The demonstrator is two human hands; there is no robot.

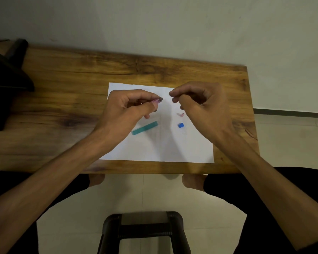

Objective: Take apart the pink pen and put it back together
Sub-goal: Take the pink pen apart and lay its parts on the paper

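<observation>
The left hand [128, 103] grips the pink pen [157, 101], light and slippery; the right hand [200, 101] pinches shut, perhaps on a tiny part.

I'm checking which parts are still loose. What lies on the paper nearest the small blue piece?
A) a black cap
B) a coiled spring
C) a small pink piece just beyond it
C: a small pink piece lies on the white paper just beyond the small blue piece.

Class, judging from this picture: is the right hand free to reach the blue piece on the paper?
Probably yes. The right hand hovers just above the blue piece, which lies uncovered on the paper; its pinched fingers might hold something small.
</observation>
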